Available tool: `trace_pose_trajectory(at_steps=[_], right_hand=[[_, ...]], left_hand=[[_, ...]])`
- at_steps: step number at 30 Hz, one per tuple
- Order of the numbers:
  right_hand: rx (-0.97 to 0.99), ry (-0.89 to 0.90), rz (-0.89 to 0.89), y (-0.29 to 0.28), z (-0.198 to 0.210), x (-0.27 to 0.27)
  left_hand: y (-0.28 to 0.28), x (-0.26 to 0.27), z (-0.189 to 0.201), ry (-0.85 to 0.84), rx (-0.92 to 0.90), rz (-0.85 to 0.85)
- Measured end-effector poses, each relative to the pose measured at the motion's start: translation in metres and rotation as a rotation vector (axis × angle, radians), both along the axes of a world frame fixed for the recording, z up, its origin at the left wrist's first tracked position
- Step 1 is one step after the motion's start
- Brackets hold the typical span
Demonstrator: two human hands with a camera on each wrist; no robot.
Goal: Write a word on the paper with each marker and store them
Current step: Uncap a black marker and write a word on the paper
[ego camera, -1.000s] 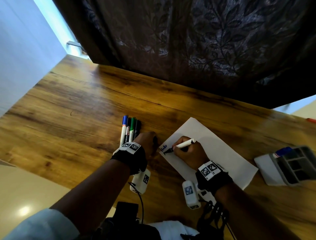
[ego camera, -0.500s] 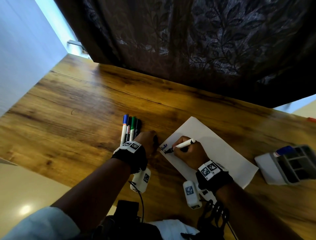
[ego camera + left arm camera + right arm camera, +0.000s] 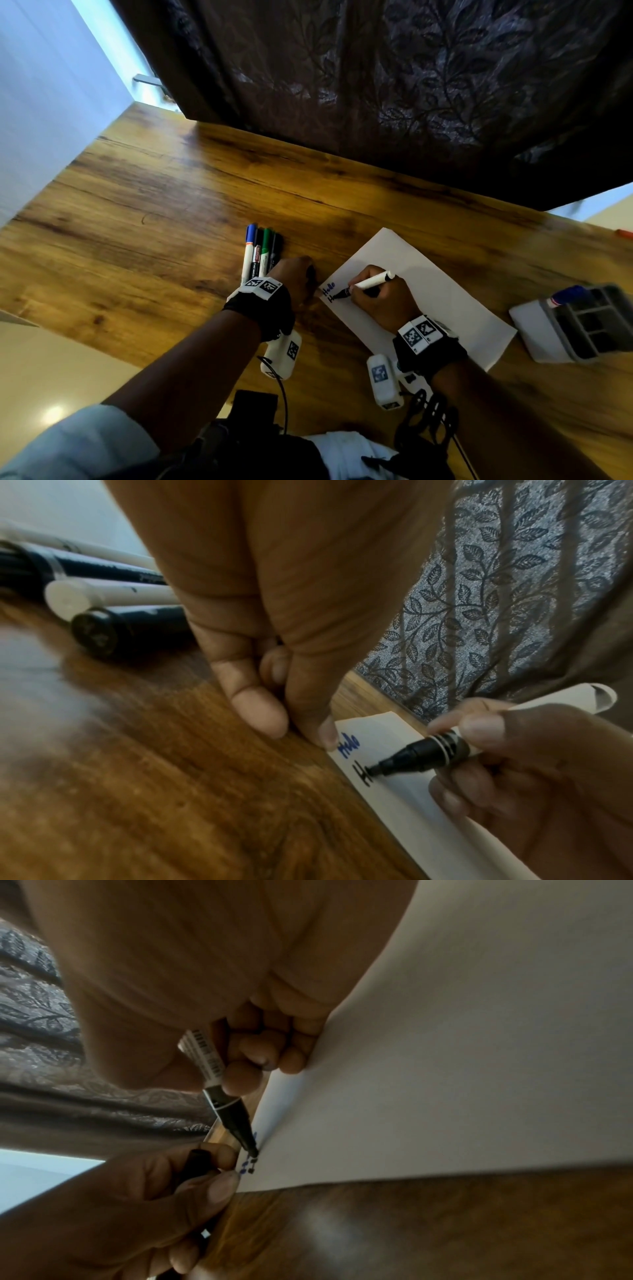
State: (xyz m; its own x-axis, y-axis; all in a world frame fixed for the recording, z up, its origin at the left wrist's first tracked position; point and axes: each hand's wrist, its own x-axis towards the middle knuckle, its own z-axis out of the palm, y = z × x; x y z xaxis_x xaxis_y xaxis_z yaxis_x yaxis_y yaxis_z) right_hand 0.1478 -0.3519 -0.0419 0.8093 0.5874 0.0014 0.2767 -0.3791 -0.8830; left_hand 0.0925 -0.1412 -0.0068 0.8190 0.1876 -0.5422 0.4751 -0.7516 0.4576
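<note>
The right hand (image 3: 380, 301) was clamped on a black marker (image 3: 368, 283) in a writing pinch, its heel resting on the paper (image 3: 445, 291); the left hand (image 3: 294, 279), just across the sheet's near-left corner, had its fingers curled, the fingertips (image 3: 327, 733) pressing that corner to the bench (image 3: 154, 212) and apparently enclosing a dark cap (image 3: 192, 1164), though the cap's identity could not be confirmed. The marker's long axis ran from the raised rear end, up and to the right, down and leftward to the nib, which met the sheet directly below a finished blue word (image 3: 329, 287); a black "H" (image 3: 365, 773) stood at the nib, so the second word was judged barely begun. The next letters would therefore run rightward, toward the writing hand itself and away from the pinning hand, which suggests the right hand must slide along the sheet while the left keeps the corner from creeping. Beyond the left wrist lay four capped markers (image 3: 262, 251) side by side, touching, long axes pointing away from the person; the left hand was the nearer to these. Well apart on the right stood a grey compartmented organiser (image 3: 603, 323), holding one blue-capped marker (image 3: 567, 295) at its far end; the right hand was the nearer to it. A dark leaf-patterned curtain (image 3: 411, 85) closed the far edge.
</note>
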Motion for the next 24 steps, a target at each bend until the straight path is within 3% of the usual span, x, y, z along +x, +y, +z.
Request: trace_pose_trajectory(at_steps=[24], right_hand=[[-0.040,-0.020,-0.060,0.0007,0.0001,0.0033]], left_hand=[[0.0018,-0.0008,-0.0063,-0.036,-0.010,-0.005]])
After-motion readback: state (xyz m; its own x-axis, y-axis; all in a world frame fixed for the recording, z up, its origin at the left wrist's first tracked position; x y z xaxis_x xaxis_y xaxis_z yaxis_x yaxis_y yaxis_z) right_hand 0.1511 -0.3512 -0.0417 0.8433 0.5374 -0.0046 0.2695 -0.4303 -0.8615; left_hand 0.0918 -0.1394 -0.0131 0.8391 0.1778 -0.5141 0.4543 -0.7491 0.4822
